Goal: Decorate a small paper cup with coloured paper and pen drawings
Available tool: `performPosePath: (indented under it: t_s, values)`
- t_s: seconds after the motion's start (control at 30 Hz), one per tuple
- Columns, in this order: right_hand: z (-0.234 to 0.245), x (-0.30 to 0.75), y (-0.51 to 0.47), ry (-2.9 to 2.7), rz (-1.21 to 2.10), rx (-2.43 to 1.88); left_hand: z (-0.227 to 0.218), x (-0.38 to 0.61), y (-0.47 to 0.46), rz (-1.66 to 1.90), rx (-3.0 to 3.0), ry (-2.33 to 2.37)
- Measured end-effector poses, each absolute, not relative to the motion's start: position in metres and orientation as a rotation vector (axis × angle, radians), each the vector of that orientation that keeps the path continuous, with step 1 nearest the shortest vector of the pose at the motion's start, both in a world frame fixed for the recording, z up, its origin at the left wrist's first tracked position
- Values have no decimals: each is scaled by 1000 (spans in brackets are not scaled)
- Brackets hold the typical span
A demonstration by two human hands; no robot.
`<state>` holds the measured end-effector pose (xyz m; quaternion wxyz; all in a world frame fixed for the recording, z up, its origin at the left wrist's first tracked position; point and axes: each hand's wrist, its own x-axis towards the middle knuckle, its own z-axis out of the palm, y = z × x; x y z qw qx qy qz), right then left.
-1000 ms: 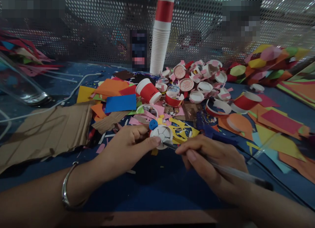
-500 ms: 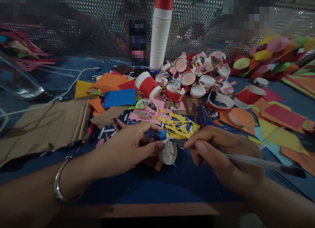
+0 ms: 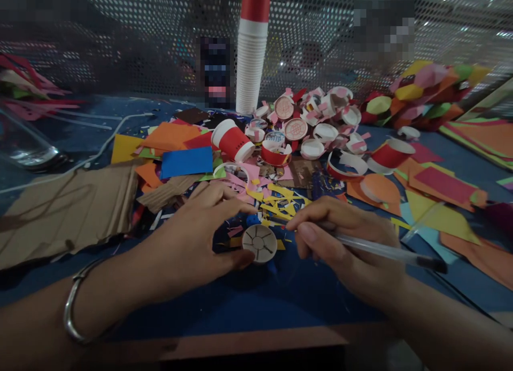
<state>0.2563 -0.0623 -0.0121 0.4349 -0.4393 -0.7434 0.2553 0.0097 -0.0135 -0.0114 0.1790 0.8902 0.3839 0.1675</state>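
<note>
A small round cut-off paper cup bottom (image 3: 259,242) with pen lines drawn across it lies on the blue table, a blue paper bit (image 3: 253,219) at its upper edge. My left hand (image 3: 196,234) curls round it, thumb and fingers touching its left side. Just to its right, my right hand (image 3: 344,248) is closed on a clear pen (image 3: 385,250), whose capped end points out to the right and whose tip is hidden behind my fingers.
Yellow paper cuttings (image 3: 280,200) lie just beyond the hands. Behind them are red paper cups (image 3: 230,141), a heap of cut cup bottoms (image 3: 316,122), coloured paper sheets (image 3: 186,161), torn cardboard (image 3: 68,208) at left and a tall cup stack (image 3: 250,50) by the mesh wall.
The cup bottom went from being held up against the pen tip to lying flat on the table. My right hand drew the pen slightly away from it.
</note>
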Motion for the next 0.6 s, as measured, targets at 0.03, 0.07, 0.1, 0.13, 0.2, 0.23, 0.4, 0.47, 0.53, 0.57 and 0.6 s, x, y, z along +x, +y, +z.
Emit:
performPosePath:
  t_s: [0.03, 0.07, 0.1, 0.13, 0.2, 0.23, 0.4, 0.47, 0.53, 0.57, 0.6]
  values:
    - [-12, 256, -62, -1847, 654, -1100, -13, 11, -13, 428, 2501, 1062]
    - [-11, 256, -62, -1842, 670, -1106, -13, 11, -13, 396, 2484, 1054]
    - [-11, 256, -63, -1840, 683, -1112, -14, 12, -13, 372, 2468, 1052]
    - [-10, 256, -63, -1840, 697, -1120, -15, 13, -13, 357, 2454, 1054]
    - [-10, 256, -64, -1843, 725, -1134, -15, 15, -13, 347, 2426, 1059]
    - [-10, 257, -64, -1846, 740, -1142, -16, 15, -13, 350, 2414, 1060]
    - [-11, 259, -61, -1915, 680, -1182, -19, 18, -11, 365, 2377, 1068]
    - [-11, 260, -58, -1928, 630, -1222, -20, 18, -10, 331, 2377, 1091]
    - [-10, 262, -55, -1918, 596, -1273, -19, 19, -10, 305, 2375, 1110]
    - [-10, 265, -54, -1916, 570, -1299, -19, 19, -11, 301, 2375, 1113]
    - [-8, 268, -53, -1918, 532, -1327, -19, 18, -11, 303, 2374, 1116]
